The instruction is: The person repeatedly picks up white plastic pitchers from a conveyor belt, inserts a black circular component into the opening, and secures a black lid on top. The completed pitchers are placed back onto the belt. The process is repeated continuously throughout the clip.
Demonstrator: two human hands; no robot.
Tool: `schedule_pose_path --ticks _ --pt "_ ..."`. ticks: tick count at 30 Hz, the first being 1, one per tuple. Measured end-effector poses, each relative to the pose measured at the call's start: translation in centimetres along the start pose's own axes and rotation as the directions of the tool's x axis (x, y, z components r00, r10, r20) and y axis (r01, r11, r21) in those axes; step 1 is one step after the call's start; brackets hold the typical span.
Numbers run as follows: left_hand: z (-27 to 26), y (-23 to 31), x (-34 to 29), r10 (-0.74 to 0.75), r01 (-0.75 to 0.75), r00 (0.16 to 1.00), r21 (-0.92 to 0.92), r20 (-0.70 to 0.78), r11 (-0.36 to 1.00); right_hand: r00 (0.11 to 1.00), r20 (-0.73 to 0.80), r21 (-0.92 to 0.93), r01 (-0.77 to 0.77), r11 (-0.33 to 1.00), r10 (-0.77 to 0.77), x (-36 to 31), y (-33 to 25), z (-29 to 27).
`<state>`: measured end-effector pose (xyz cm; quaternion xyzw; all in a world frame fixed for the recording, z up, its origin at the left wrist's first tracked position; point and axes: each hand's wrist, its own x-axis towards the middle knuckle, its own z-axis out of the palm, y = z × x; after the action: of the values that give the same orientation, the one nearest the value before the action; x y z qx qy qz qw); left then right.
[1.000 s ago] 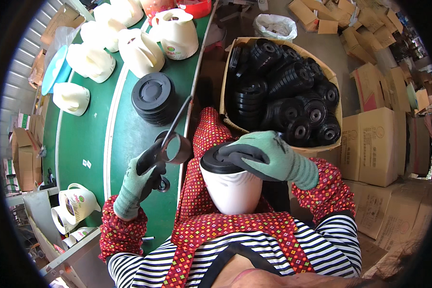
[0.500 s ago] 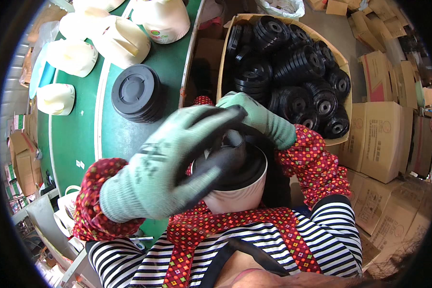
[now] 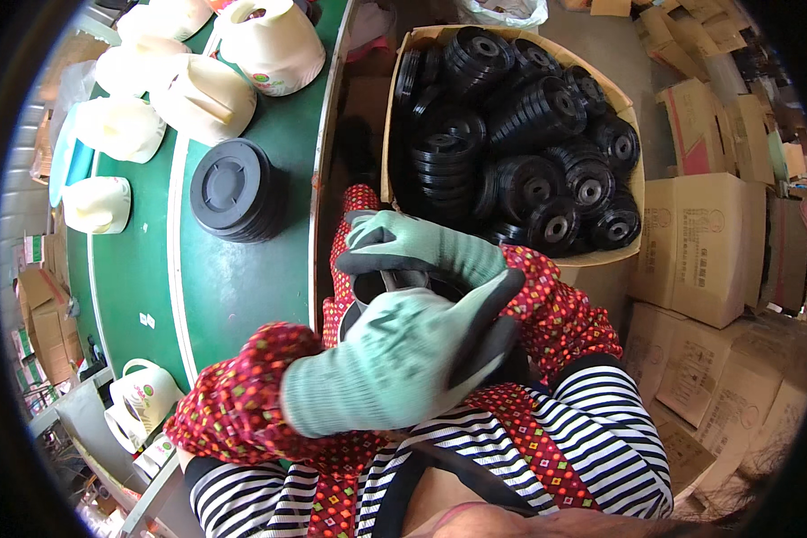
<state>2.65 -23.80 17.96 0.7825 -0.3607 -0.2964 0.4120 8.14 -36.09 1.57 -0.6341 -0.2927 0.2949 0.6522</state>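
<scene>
A white rounded container (image 3: 350, 320) with a black top part sits in front of my lap, mostly hidden under my hands. My right hand (image 3: 421, 244) is closed over the far edge of its dark opening, fingers bent round it. Across the near side lies my left hand (image 3: 394, 359), back up, with its black-coated fingers and thumb stretched apart to the right. What the left fingertips touch cannot be made out. Both hands wear pale green gloves. On the green table to the left stands a stack of round black bases (image 3: 229, 188).
Several cream-white jug bodies (image 3: 208, 99) stand at the far left of the green table (image 3: 242, 287). Beyond my right hand, a large open carton (image 3: 638, 179) holds many ribbed black round parts (image 3: 524, 184). Brown cartons (image 3: 695, 247) line the right side. White handled jugs (image 3: 143, 394) are at the lower left.
My left hand has come down and right, from above the container to across its near side. My right hand has shifted left along the far edge. The whole view has turned slightly.
</scene>
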Motion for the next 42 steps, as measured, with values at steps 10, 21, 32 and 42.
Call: schedule_pose_path --ticks 10,21,32,42 --pt "-1.6 -14.6 -6.4 -0.441 0.225 0.860 -0.585 -0.256 0.779 0.958 -0.277 -0.836 -0.202 0.510 -0.075 -9.6 -9.7 1.5" --pt "1.3 -24.5 1.0 -0.254 0.076 0.942 -0.600 -0.219 0.796 0.929 -0.281 -0.938 -0.319 0.135 0.239 -7.9 -14.6 3.6" --pt "-2.1 -15.7 -20.6 -0.552 0.298 0.714 -0.526 -0.431 0.796 0.951 -0.167 -0.898 -0.038 0.438 -0.261 -7.7 -13.0 4.7" --pt "7.3 -30.0 -31.9 -0.582 0.506 0.381 -0.365 -0.718 0.782 0.790 -0.475 -0.598 0.033 0.801 -0.387 -8.9 -6.8 9.1"
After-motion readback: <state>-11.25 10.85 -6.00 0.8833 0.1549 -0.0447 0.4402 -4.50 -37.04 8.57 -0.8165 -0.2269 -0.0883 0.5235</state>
